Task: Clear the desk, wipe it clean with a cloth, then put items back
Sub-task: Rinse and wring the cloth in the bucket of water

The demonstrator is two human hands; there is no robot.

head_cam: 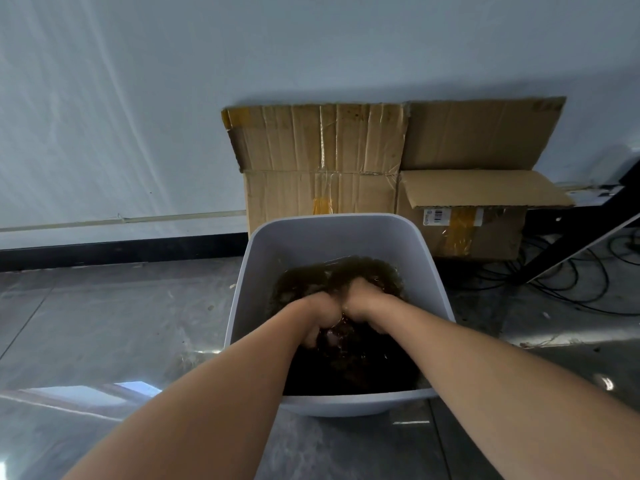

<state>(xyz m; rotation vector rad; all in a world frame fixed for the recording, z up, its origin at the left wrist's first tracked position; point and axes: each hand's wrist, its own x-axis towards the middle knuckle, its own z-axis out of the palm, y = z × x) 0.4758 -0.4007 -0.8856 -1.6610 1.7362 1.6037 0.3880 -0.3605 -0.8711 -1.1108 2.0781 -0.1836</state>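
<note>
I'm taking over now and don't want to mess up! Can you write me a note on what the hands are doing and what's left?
Left hand and right hand: both in the tub, side by side, seemingly gripping the cloth under dark water.
The tub stands on the floor before cardboard boxes.
Done: the cloth is wet. The desk top is out of view, so cleared or wiped, can't tell.
Left: wring the cloth, probably wipe the desk, put items back.
</note>
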